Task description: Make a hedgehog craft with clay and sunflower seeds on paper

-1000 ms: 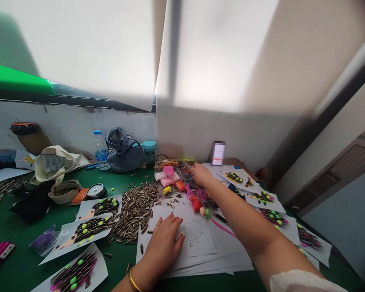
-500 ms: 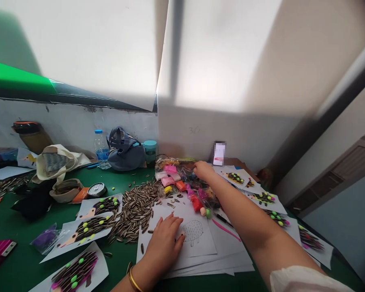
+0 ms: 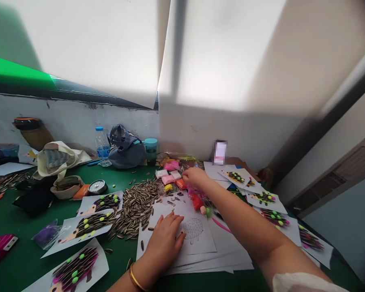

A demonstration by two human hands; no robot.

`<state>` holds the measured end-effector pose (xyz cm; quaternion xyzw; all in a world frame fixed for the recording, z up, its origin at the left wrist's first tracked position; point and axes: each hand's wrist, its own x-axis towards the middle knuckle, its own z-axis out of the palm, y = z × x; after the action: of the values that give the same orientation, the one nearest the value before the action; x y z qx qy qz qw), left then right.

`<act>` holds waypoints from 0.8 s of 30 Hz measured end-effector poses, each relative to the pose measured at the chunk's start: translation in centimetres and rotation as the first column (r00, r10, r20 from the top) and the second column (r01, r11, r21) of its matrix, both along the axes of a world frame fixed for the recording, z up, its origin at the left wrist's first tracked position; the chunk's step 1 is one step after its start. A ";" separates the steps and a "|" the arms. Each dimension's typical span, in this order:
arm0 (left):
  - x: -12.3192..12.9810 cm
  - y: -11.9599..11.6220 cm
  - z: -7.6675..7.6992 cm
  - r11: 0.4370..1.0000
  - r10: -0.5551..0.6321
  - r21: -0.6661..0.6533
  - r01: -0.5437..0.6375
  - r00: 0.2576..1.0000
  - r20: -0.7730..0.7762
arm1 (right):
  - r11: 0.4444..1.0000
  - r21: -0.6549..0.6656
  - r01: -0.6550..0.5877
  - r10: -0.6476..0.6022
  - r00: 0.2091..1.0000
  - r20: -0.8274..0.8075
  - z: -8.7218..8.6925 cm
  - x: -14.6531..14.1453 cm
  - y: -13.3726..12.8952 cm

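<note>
My left hand lies flat with fingers spread on a white sheet of paper, beside a pencil-drawn hedgehog. My right hand reaches over a heap of soft-clay packets, its fingers curled at clear plastic wrapping; what they pinch is hidden. Near its fingertips are pink packets, an orange packet and a yellow lump. Red clay and small peach and green balls rest at the paper's upper edge. My right forearm partly covers a pink strip.
Loose striped sunflower seeds are piled left of the paper. Finished seed hedgehog cards lie left, with more cards right. Along the wall stand a water bottle, blue bag, teal-lidded cup and phone.
My right hand has moved left and slightly nearer to me over the clay packets, and the packets and plastic beneath it have shifted. My left hand has stayed on the paper.
</note>
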<state>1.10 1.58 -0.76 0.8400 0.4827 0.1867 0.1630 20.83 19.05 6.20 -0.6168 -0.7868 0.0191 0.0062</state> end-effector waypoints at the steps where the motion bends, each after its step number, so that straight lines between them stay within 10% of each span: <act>1: 0.0 0.0 0.0 1.000 0.002 0.002 -0.002 1.000 0.001 | 0.999 -0.031 -0.009 0.009 1.000 0.004 -0.4 -0.6 -0.1; 8: 0.0 0.0 0.4 1.000 0.012 -0.023 -0.013 1.000 -0.024 | 0.994 -0.094 0.050 -0.055 0.997 -0.050 -1.5 -2.2 0.2; 15: -0.3 0.2 0.3 0.999 0.028 -0.019 -0.027 0.998 0.058 | 0.990 0.130 0.061 -0.001 0.908 -0.420 -0.1 -0.5 -2.5; 21: -0.7 0.9 0.6 0.988 0.141 -0.115 -0.098 0.876 0.461 | 0.992 0.125 0.020 0.076 0.693 -0.717 -0.7 0.1 -9.9; 24: -0.5 0.9 1.0 0.977 0.180 -0.208 -0.053 0.731 0.658 | 0.999 -0.018 -0.039 -0.002 0.362 -0.932 -1.9 0.2 -14.0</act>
<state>0.59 2.51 0.21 0.6659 0.4572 0.4444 0.3873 21.00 5.09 4.32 -0.4897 -0.6521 0.3783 0.4380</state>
